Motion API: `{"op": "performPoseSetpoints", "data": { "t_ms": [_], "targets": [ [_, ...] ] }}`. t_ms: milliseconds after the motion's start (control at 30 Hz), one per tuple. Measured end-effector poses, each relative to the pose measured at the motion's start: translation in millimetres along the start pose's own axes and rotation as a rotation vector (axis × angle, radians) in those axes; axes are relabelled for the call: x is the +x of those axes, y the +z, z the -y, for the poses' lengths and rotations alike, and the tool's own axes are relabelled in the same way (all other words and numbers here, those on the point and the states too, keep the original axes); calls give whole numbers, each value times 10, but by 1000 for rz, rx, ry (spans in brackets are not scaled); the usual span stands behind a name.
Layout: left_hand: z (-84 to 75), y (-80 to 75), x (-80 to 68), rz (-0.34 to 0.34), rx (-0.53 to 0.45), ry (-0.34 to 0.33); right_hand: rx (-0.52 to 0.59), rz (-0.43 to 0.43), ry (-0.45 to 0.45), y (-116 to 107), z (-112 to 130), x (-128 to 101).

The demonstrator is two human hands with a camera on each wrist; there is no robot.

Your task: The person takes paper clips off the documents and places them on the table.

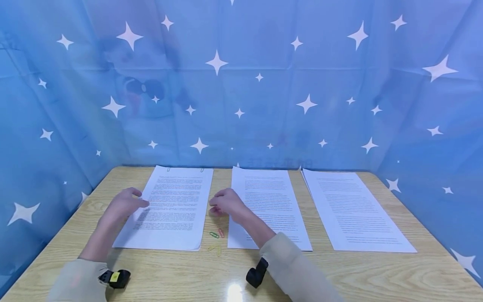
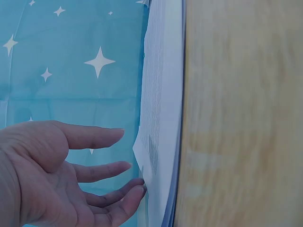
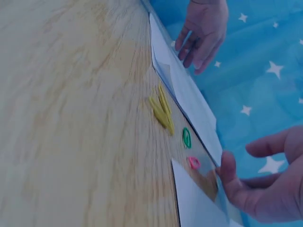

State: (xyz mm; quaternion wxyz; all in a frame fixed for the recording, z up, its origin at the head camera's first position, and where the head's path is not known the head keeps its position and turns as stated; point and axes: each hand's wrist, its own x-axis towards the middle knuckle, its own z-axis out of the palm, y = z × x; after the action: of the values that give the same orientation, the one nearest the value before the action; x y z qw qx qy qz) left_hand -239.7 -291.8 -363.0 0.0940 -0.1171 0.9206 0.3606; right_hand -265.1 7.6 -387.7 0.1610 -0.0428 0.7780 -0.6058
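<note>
Lying nearest on the wooden worktop (image 1: 181, 272) are a few paper clips, and they serve as the landmark for everything else. Yellow paper clips (image 1: 216, 249) sit closest to the person, with a green paper clip (image 1: 214, 235) and a pink paper clip (image 1: 221, 233) just beyond them, all in the bare strip between two sheets. In the right wrist view the same clips show as yellow (image 3: 162, 112), green (image 3: 186, 137) and pink (image 3: 193, 163), each apart from the others.

Just beyond the clips hovers the right hand (image 1: 225, 203), its fingers (image 3: 226, 176) loosely curled and holding nothing; whether the fingertips touch the worktop I cannot tell. To the left of the clips lies the left stack of paper (image 1: 170, 207), printed with text, its near right corner beside the yellow clips. The left hand (image 1: 122, 204) is at this stack's far left edge, well apart from the clips, with fingers (image 2: 102, 138) straight and spread; the lower fingertips meet the paper's edge (image 2: 156, 142), gripping nothing.

To the right of the clips lies the middle sheet (image 1: 269, 201), partly under the right forearm. Farther right, well apart from the clips, lies the right sheet (image 1: 351, 209). Two small clips (image 1: 185, 169) sit on the far edge of the left stack. Beyond everything hangs a blue curtain with white stars (image 1: 241, 84).
</note>
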Motion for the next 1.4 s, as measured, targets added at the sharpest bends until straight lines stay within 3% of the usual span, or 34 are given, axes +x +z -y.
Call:
{"op": "performPoseSetpoints", "data": {
  "t_ms": [233,600,900,1167,1400],
  "targets": [
    [52,-62,12,48,-56,-10,2,-50,24,73,41,7],
    [132,-151,25,126,-141,-25,-12,-33,56,140,44,35],
    [137,-130,35,102,-186,-24,-35,-51,38,163,36,53],
    [136,-168,-16,102,-152,27,55,-6,36,175,23,77],
    [84,-231,-76,110,-170,61,102,113,-14,104,-20,46]
  ]
}}
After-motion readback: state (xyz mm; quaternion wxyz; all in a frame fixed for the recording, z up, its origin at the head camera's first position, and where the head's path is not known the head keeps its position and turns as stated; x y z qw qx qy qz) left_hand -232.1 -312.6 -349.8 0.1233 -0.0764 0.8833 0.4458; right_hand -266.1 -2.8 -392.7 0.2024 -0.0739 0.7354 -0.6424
